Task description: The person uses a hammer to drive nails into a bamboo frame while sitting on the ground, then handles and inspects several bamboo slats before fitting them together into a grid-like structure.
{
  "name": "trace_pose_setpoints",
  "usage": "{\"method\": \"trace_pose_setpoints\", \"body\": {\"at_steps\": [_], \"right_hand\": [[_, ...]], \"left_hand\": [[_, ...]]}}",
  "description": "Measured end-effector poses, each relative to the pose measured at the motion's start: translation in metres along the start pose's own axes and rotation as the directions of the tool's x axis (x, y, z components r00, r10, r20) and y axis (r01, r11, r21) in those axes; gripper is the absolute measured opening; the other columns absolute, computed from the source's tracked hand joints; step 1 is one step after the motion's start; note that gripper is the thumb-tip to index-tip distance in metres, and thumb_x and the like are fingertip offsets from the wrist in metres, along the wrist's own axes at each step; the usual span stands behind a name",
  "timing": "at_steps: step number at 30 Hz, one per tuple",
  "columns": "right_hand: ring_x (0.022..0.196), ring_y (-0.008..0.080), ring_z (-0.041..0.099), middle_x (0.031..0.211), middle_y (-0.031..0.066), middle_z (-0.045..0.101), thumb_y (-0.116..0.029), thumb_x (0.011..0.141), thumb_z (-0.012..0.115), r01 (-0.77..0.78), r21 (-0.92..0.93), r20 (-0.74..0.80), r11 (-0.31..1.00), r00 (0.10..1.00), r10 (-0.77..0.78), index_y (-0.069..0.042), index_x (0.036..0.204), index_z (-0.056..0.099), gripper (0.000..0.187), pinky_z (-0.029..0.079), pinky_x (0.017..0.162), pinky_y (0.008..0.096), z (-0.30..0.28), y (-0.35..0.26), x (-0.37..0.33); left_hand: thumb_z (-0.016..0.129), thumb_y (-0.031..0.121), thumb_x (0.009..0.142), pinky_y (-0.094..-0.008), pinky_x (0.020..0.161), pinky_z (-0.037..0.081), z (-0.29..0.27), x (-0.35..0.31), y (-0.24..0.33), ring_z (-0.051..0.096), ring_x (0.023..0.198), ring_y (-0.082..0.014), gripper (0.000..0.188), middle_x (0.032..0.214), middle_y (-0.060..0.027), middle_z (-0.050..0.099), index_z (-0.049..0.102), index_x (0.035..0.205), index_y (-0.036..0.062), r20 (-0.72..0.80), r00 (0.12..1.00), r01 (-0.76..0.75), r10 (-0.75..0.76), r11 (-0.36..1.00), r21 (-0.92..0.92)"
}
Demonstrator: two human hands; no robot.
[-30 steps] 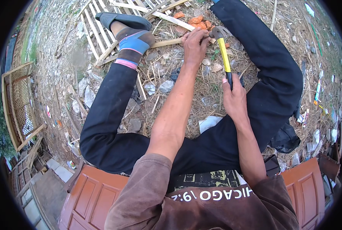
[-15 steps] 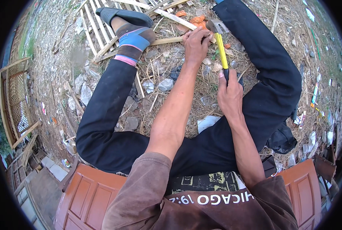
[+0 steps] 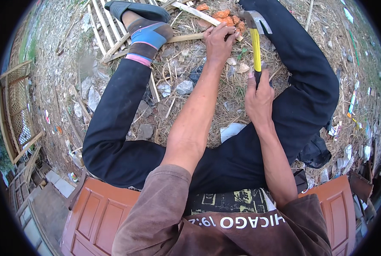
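A steel-clawed, yellow-and-black hammer (image 3: 256, 49) stood clamped in the right hand (image 3: 260, 97); the left hand (image 3: 218, 46) bent over pale, flat wooden slats (image 3: 195, 14), its grip unclear.

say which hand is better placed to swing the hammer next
Probably the right hand: it grips the hammer by its handle, while the left hand has its fingers down at the wooden slats.

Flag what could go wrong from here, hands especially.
1. The right hand grips the hammer with its head close to the left hand in this view; a stray swing could strike the left hand.
2. The left hand is at the pale wooden slat, beside rough orange chunks. If those are loose, the slat might shift or a chip might fly when hit.
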State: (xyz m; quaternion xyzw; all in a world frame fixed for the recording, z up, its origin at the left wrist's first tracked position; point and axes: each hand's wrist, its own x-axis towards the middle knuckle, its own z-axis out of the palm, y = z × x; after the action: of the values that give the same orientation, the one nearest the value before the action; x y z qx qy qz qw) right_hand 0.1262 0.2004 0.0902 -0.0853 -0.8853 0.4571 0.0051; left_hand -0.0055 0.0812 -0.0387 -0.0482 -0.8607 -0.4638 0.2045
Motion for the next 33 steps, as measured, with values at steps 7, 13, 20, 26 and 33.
{"method": "trace_pose_setpoints", "body": {"at_steps": [7,13,20,26,33], "right_hand": [[0.065,0.0470,0.062,0.069,0.0245,0.060,-0.018,0.103,0.053,-0.020,-0.016,-0.005,1.000,1.000,0.020,-0.001,0.101,0.047,0.018,0.042,0.055,0.0527,-0.009,-0.017,0.005],[0.059,0.0417,0.060,0.066,0.0206,0.057,-0.021,0.104,0.053,-0.105,0.013,-0.018,0.994,0.994,0.105,0.000,0.104,0.052,0.021,0.042,0.055,0.0491,-0.018,0.000,0.002],[0.064,0.0399,0.060,0.069,0.0193,0.058,-0.027,0.105,0.051,-0.178,0.017,0.004,0.984,0.984,0.178,-0.001,0.102,0.052,0.027,0.043,0.060,0.0487,-0.015,0.008,0.005],[0.066,0.0409,0.062,0.070,0.0198,0.059,-0.028,0.105,0.051,-0.204,0.032,0.033,0.979,0.979,0.203,-0.001,0.099,0.051,0.027,0.044,0.061,0.0490,-0.019,0.008,0.001],[0.067,0.0429,0.063,0.070,0.0211,0.061,-0.027,0.104,0.052,-0.197,0.043,0.017,0.979,0.980,0.196,-0.001,0.100,0.051,0.026,0.044,0.060,0.0506,-0.019,0.008,0.002]], "left_hand": [[0.079,0.025,0.083,-0.0465,0.104,0.036,-0.004,0.002,0.002,0.062,0.123,-0.0233,0.021,0.108,-0.0067,0.075,0.075,0.095,0.0075,0.037,0.999,0.006,-0.008,0.999,0.041],[0.075,0.024,0.086,-0.0451,0.100,0.044,-0.036,0.018,0.000,0.063,0.119,-0.0257,0.022,0.109,-0.0048,0.075,0.077,0.104,0.0107,0.223,0.928,-0.346,0.298,0.913,0.218],[0.075,0.022,0.085,-0.0385,0.095,0.050,-0.040,0.029,-0.016,0.062,0.120,-0.0254,0.024,0.115,-0.0031,0.073,0.077,0.106,0.0112,0.307,0.903,-0.355,0.299,0.924,0.144],[0.074,0.026,0.085,-0.0390,0.093,0.045,-0.034,0.021,-0.014,0.060,0.122,-0.0232,0.021,0.112,0.0034,0.072,0.076,0.104,0.0167,0.253,0.907,-0.398,0.336,0.880,0.260],[0.073,0.027,0.086,-0.0394,0.092,0.044,-0.032,0.020,-0.013,0.060,0.122,-0.0224,0.020,0.110,0.0046,0.071,0.075,0.105,0.0185,0.207,0.945,-0.302,0.254,0.919,0.253]]}}
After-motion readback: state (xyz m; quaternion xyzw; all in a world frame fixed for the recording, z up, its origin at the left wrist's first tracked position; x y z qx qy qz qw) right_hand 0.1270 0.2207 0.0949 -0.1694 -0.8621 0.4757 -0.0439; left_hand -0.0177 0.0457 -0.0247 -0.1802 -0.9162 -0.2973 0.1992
